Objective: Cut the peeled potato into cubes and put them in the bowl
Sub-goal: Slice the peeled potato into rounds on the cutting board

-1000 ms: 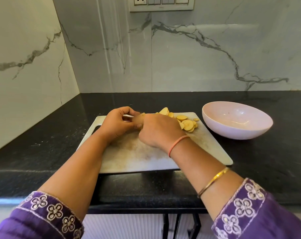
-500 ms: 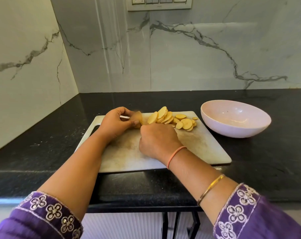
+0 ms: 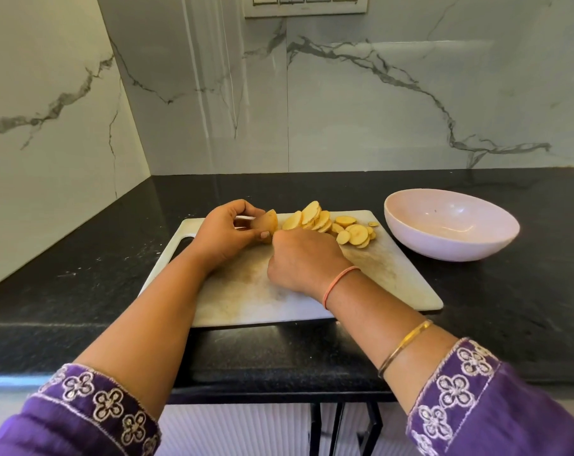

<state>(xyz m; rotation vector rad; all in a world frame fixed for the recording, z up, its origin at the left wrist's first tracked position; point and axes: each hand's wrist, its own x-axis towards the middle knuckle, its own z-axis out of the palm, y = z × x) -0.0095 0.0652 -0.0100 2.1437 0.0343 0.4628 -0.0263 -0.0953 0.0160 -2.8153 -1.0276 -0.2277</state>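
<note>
A white cutting board [image 3: 394, 274] lies on the black counter. My left hand [image 3: 223, 235] grips the remaining end piece of the peeled potato [image 3: 266, 222] at the board's far left. Right beside it, a row of round yellow potato slices [image 3: 331, 223] leans and spreads along the board's far edge. My right hand [image 3: 305, 261] rests on the board just in front of the potato piece, knuckles up and fingers curled under; whatever it may hold is hidden. The pale pink bowl [image 3: 450, 240] stands to the right of the board and looks empty.
The black granite counter [image 3: 509, 307] ends in a front edge near me. Marble walls close off the back and the left. A switch panel [image 3: 305, 4] sits high on the back wall.
My right hand has drawn back toward me from the potato, uncovering the end piece and more of the slices. My left hand has kept its hold.
</note>
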